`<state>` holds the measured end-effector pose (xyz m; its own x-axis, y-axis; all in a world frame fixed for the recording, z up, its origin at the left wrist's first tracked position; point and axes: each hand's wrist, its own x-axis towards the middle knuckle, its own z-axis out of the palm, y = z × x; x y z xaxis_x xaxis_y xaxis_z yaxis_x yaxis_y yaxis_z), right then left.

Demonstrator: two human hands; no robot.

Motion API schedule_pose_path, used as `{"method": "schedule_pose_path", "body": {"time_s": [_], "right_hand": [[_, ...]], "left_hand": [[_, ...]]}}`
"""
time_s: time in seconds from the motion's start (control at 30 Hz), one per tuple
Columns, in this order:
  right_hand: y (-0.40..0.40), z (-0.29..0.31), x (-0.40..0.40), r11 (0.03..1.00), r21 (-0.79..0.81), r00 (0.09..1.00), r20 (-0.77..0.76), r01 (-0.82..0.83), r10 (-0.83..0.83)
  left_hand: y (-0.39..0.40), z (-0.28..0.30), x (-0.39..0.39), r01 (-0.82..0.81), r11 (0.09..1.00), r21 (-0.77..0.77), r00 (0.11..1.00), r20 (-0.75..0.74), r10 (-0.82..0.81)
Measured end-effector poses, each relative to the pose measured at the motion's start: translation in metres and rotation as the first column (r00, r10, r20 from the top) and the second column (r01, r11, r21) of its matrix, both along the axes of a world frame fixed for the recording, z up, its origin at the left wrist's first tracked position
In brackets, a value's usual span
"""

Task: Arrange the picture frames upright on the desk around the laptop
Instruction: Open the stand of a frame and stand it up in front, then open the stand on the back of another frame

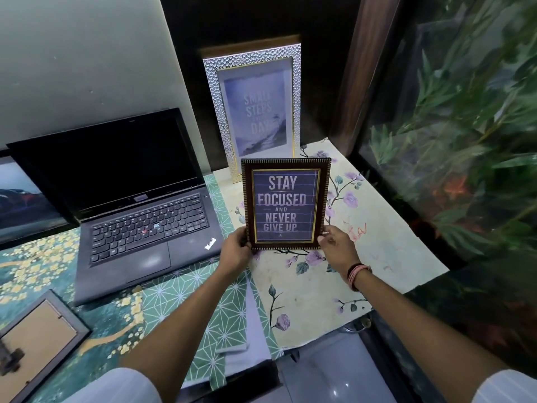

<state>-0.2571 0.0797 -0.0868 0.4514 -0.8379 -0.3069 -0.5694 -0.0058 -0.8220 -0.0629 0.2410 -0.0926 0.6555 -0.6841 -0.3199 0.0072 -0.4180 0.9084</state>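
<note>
dark frame (286,203) upright | left hand (235,251), right hand (338,245) grip lower corners | beside laptop (136,205)

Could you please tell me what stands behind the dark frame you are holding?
Behind the dark frame stands the taller silver frame, upright against the dark wall. Its lower right corner and foot are hidden by the dark frame.

both arms extend forward from the bottom of the view, forearms bare, pale sleeves at the upper arms. the left hand (236,251) grips the lower left corner of a picture frame (286,203), thumb on the front edge. the right hand (338,245) grips the lower right corner, fingers curled around the edge. the right wrist carries several thread bands (358,275). hands are level, well apart.
</note>
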Motion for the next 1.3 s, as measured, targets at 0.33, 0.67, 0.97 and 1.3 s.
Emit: {"method": "schedule_pose_path", "body": {"time_s": [0.33, 0.67, 0.97, 1.3], "right_hand": [[0.054, 0.011, 0.023, 0.986, 0.021, 0.98, -0.117, 0.166, -0.162], [0.195, 0.047, 0.15, 0.897, 0.389, 0.948, 0.305, -0.21, 0.09], [0.365, 0.027, 0.248, 0.877, 0.199, 0.896, 0.177, -0.437, 0.406], [0.436, 0.003, 0.296, 0.81, -0.097, 0.794, -0.295, -0.578, 0.531]], "left_hand": [[0.024, 0.019, -0.004, -0.134, 0.991, 0.031, 0.991, 0.022, 0.133], [0.158, 0.05, 0.056, -0.326, 0.944, -0.059, 0.945, -0.047, 0.323], [0.382, 0.029, 0.145, -0.571, 0.815, 0.094, 0.82, 0.096, 0.564], [0.444, 0.048, 0.171, -0.702, 0.705, 0.101, 0.673, -0.229, 0.703]]}}
